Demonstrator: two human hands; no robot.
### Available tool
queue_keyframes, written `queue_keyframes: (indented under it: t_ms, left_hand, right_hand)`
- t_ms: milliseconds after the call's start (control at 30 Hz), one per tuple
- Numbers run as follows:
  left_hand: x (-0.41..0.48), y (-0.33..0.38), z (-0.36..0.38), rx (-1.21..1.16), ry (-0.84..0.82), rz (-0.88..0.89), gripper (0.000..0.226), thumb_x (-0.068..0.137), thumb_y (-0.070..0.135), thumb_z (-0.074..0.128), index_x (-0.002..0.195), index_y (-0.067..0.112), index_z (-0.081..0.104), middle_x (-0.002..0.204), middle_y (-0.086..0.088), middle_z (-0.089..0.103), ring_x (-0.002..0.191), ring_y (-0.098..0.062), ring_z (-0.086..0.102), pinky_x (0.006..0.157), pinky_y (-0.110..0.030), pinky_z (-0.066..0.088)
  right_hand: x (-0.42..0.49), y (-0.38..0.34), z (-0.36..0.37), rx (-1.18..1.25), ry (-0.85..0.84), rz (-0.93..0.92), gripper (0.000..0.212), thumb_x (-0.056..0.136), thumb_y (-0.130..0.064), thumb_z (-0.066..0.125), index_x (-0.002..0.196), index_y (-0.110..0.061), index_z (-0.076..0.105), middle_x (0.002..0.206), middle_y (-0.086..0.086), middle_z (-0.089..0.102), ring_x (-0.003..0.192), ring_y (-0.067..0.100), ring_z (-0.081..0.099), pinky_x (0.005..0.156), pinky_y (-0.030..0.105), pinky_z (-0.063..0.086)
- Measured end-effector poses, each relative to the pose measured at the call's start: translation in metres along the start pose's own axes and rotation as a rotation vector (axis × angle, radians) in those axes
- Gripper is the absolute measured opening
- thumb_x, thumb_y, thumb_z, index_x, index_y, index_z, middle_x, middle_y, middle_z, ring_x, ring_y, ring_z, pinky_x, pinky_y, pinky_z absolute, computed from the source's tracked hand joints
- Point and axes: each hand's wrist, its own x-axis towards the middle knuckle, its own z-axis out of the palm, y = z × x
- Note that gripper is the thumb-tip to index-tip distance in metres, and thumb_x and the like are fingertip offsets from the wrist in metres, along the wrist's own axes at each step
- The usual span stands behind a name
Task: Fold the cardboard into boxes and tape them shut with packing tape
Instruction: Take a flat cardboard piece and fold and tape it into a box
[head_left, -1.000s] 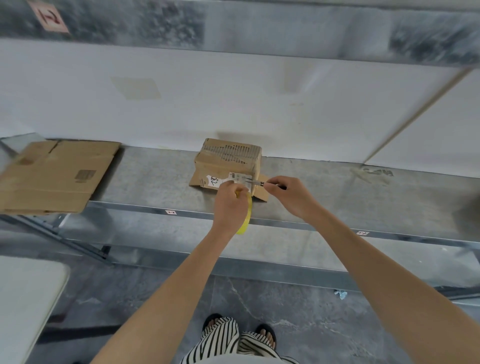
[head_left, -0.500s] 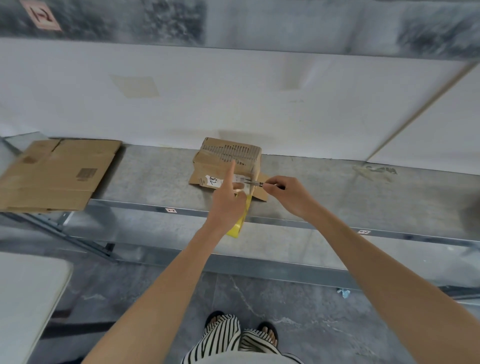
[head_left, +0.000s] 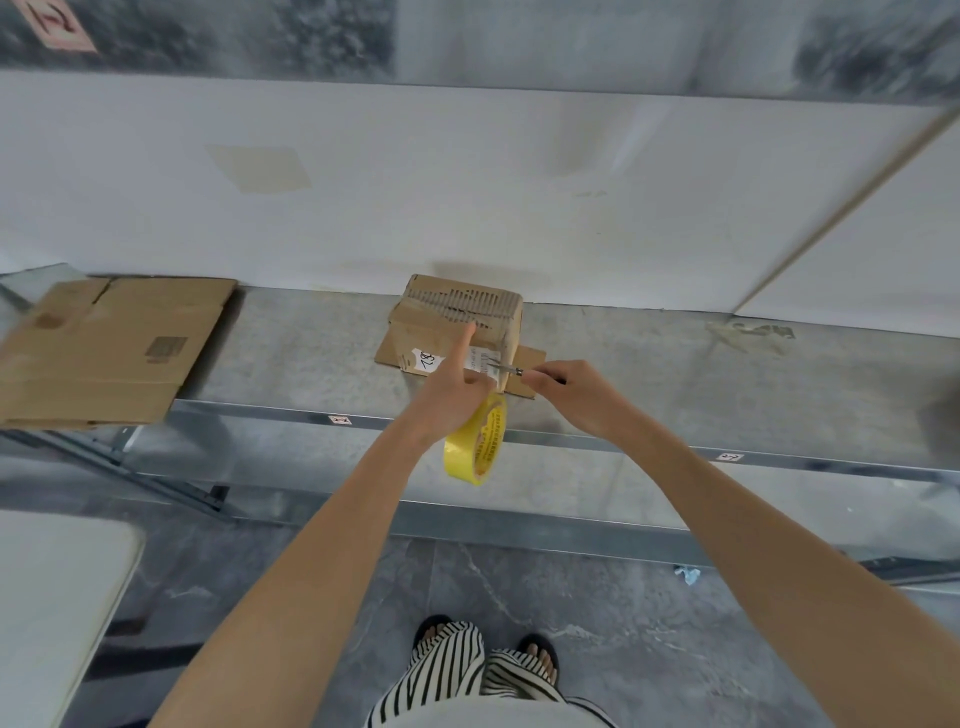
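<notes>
While the left hand, hooking the yellow tape roll beneath it, presses a straight forefinger on the folded box just ahead, the right hand pinches a small cutter beside that finger, so this box looks nearly sealed, with flat cardboard far left unfolded.

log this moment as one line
stage: tape cut | left hand: holds tape roll, index finger against box | right hand: pinches small blade beside box | flat cardboard: left end of shelf
</notes>
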Motion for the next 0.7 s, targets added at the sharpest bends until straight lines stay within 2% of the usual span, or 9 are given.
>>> queue_keyframes:
  t_ms: [67, 200, 300, 400, 467, 500, 567, 600, 700]
  left_hand:
    - [0.000, -0.001, -0.001, -0.011, -0.003, 0.007, 0.075, 0.093, 0.006, 0.046, 0.151, 0.034, 0.009, 0.108, -0.001, 0.068, 0.104, -0.019, 0.061, 0.095, -0.035, 0.047]
    - [-0.001, -0.002, -0.001, -0.027, -0.009, 0.018, 0.076, 0.092, 0.004, 0.047, 0.151, 0.034, 0.009, 0.096, 0.001, 0.070, 0.100, -0.015, 0.063, 0.093, -0.033, 0.047]
    - [-0.001, -0.001, -0.001, -0.019, -0.013, 0.014, 0.077, 0.091, 0.004, 0.048, 0.151, 0.034, 0.009, 0.090, 0.003, 0.069, 0.098, -0.017, 0.063, 0.094, -0.037, 0.049]
    - [-0.001, -0.001, -0.003, 0.000, -0.016, 0.019, 0.079, 0.090, 0.003, 0.048, 0.151, 0.034, 0.008, 0.092, 0.002, 0.068, 0.094, -0.017, 0.063, 0.091, -0.038, 0.050]
    - [-0.001, -0.001, -0.003, 0.025, -0.021, 0.024, 0.081, 0.090, 0.002, 0.048, 0.151, 0.034, 0.006, 0.096, 0.000, 0.069, 0.095, -0.018, 0.063, 0.089, -0.038, 0.049]
    - [-0.001, -0.001, -0.003, 0.034, -0.021, 0.026, 0.081, 0.090, 0.002, 0.048, 0.151, 0.035, 0.006, 0.098, 0.000, 0.069, 0.096, -0.019, 0.063, 0.088, -0.037, 0.050]
    - [0.000, -0.001, -0.003, 0.025, -0.021, 0.020, 0.081, 0.090, 0.003, 0.049, 0.151, 0.035, 0.006, 0.097, -0.001, 0.068, 0.095, -0.019, 0.063, 0.087, -0.037, 0.050]
    - [0.001, -0.002, -0.002, 0.015, -0.021, 0.016, 0.081, 0.090, 0.003, 0.050, 0.151, 0.036, 0.006, 0.097, -0.002, 0.068, 0.094, -0.019, 0.063, 0.088, -0.037, 0.050]
    - [0.001, -0.003, -0.002, 0.007, -0.021, 0.011, 0.082, 0.090, 0.003, 0.051, 0.150, 0.036, 0.007, 0.098, -0.005, 0.067, 0.095, -0.018, 0.063, 0.089, -0.038, 0.051]
  right_hand:
    - [0.001, 0.001, 0.002, 0.015, 0.000, 0.015, 0.030, 0.098, -0.029, 0.048, 0.085, -0.007, 0.063, 0.056, -0.005, 0.034, 0.051, 0.008, 0.028, 0.047, 0.020, 0.022]
    - [0.000, 0.003, 0.004, 0.068, 0.018, 0.027, 0.030, 0.097, -0.029, 0.050, 0.080, -0.006, 0.060, 0.056, -0.004, 0.029, 0.050, 0.009, 0.024, 0.042, 0.016, 0.019]
    - [-0.001, 0.002, 0.008, 0.005, 0.028, 0.022, 0.032, 0.098, -0.030, 0.046, 0.074, -0.009, 0.050, 0.058, -0.003, 0.030, 0.052, 0.010, 0.026, 0.048, 0.022, 0.022]
    - [-0.005, 0.012, 0.010, -0.097, 0.047, 0.047, 0.036, 0.099, -0.030, 0.042, 0.071, -0.009, 0.048, 0.058, -0.001, 0.035, 0.053, 0.012, 0.031, 0.052, 0.027, 0.025]
    - [-0.010, 0.022, 0.009, -0.048, 0.055, 0.082, 0.038, 0.098, -0.030, 0.043, 0.069, -0.007, 0.048, 0.058, 0.002, 0.033, 0.054, 0.013, 0.030, 0.055, 0.029, 0.025]
    - [-0.012, 0.024, 0.008, -0.008, 0.063, 0.101, 0.041, 0.098, -0.031, 0.044, 0.074, 0.000, 0.056, 0.059, 0.003, 0.032, 0.055, 0.013, 0.029, 0.055, 0.029, 0.024]
    - [-0.015, 0.023, 0.006, 0.056, 0.082, 0.129, 0.047, 0.098, -0.032, 0.044, 0.102, 0.012, 0.059, 0.058, 0.001, 0.030, 0.051, 0.010, 0.027, 0.052, 0.025, 0.024]
    - [-0.016, 0.019, 0.005, 0.070, 0.083, 0.132, 0.048, 0.098, -0.033, 0.043, 0.110, 0.012, 0.057, 0.056, -0.001, 0.027, 0.048, 0.008, 0.025, 0.048, 0.022, 0.022]
    - [-0.014, 0.011, 0.006, 0.082, 0.063, 0.123, 0.048, 0.099, -0.036, 0.042, 0.115, 0.006, 0.060, 0.056, -0.003, 0.024, 0.047, 0.008, 0.022, 0.042, 0.019, 0.018]
